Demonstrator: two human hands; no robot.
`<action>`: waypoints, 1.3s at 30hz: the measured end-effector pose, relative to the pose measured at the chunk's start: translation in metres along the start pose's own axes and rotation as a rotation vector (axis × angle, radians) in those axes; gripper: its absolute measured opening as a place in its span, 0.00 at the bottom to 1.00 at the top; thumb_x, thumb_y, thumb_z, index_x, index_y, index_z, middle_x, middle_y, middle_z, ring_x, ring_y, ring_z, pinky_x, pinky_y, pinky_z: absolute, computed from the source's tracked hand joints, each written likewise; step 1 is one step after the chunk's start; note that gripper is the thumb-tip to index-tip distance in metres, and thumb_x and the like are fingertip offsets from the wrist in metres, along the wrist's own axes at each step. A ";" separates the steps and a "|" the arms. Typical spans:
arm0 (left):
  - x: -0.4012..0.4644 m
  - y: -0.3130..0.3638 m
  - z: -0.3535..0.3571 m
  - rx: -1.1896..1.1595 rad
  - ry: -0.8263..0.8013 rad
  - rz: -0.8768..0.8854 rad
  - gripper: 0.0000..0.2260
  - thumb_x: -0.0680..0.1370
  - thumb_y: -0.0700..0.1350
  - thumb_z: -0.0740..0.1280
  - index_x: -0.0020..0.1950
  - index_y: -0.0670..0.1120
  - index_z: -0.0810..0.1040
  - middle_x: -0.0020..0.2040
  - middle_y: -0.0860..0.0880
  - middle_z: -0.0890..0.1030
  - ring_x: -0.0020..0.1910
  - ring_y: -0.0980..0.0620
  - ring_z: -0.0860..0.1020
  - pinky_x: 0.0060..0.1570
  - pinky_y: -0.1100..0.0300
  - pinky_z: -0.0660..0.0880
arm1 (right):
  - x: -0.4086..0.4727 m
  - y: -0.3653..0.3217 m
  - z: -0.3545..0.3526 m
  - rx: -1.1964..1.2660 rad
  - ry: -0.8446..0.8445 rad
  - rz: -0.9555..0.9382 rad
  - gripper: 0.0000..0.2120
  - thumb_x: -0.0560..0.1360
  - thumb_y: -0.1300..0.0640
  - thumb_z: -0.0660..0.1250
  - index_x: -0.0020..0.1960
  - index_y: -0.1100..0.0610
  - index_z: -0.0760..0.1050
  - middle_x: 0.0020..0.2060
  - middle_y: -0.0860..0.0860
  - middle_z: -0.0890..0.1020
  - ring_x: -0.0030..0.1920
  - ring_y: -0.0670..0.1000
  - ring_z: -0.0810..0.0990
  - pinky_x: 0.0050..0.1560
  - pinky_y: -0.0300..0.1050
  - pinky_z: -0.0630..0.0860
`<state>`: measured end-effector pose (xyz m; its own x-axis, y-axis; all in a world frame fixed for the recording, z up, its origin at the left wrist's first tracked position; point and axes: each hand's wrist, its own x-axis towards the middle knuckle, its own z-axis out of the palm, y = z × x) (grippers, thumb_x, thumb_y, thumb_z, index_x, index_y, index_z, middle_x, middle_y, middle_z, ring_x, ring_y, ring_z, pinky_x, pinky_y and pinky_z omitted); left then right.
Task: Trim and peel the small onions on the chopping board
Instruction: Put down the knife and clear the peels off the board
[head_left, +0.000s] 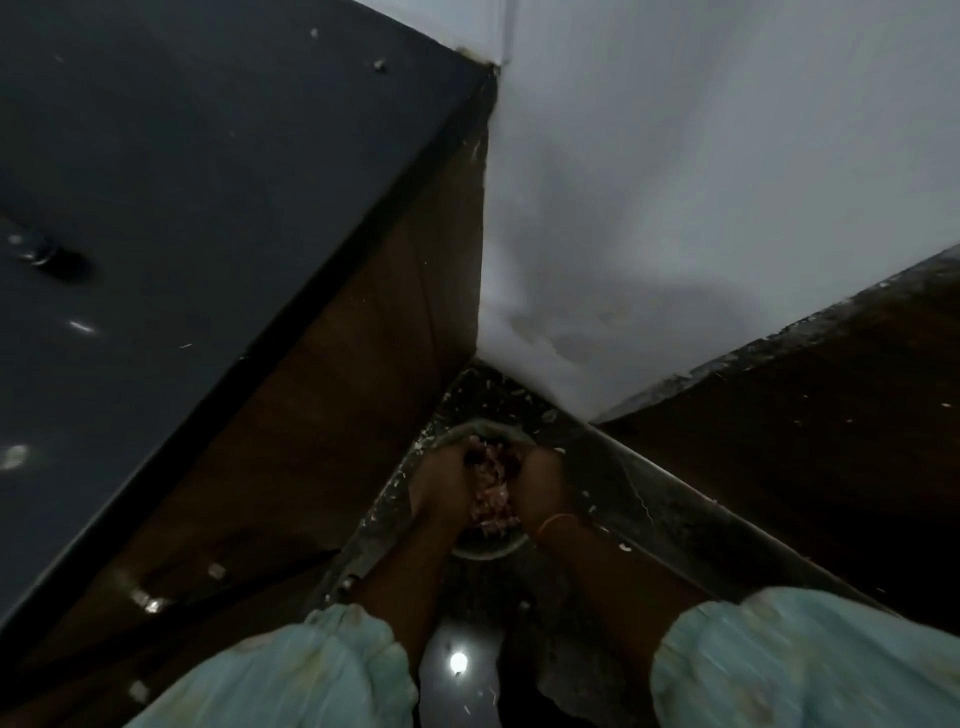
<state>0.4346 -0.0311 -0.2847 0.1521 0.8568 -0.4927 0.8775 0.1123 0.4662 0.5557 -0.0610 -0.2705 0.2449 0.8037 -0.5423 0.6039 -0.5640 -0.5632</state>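
The view is dim and blurred. A heap of pink-purple onion peels (493, 493) sits between my two hands, low over a round grey container (483, 554) on the floor. My left hand (441, 483) cups the heap from the left and my right hand (545, 483) from the right, fingers curled in around it. An orange band circles my right wrist. Pale green sleeves cover both forearms. No chopping board, knife or whole onion is in view.
A dark countertop (208, 182) with a brown cabinet side (363, 389) rises on the left. A white wall (675, 208) fills the corner, with a dark brown surface (805, 441) on the right. Pale scraps litter the speckled floor (493, 395).
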 end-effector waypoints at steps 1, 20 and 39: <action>0.004 -0.006 0.004 0.045 0.010 -0.027 0.14 0.83 0.48 0.63 0.67 0.47 0.79 0.64 0.45 0.81 0.62 0.45 0.79 0.56 0.59 0.72 | 0.000 -0.001 0.000 0.011 0.026 0.003 0.11 0.77 0.62 0.65 0.57 0.65 0.79 0.54 0.61 0.82 0.56 0.62 0.79 0.58 0.53 0.75; -0.083 0.103 -0.149 -0.637 0.406 0.157 0.20 0.83 0.57 0.62 0.40 0.48 0.84 0.36 0.52 0.84 0.36 0.56 0.82 0.38 0.61 0.77 | -0.077 -0.132 -0.091 0.476 0.463 -0.129 0.13 0.81 0.63 0.58 0.61 0.55 0.77 0.54 0.54 0.82 0.54 0.53 0.80 0.54 0.43 0.75; -0.215 -0.259 -0.407 -0.320 1.179 -0.409 0.21 0.76 0.43 0.72 0.69 0.47 0.77 0.75 0.43 0.71 0.76 0.41 0.65 0.74 0.39 0.62 | -0.160 -0.465 0.085 0.022 -0.086 -1.006 0.13 0.77 0.62 0.66 0.60 0.56 0.78 0.57 0.48 0.80 0.56 0.44 0.77 0.59 0.35 0.72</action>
<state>-0.0103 -0.0394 -0.0002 -0.7359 0.6380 0.2268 0.5928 0.4451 0.6712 0.1708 0.0565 0.0252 -0.4264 0.8922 0.1488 0.4855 0.3646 -0.7946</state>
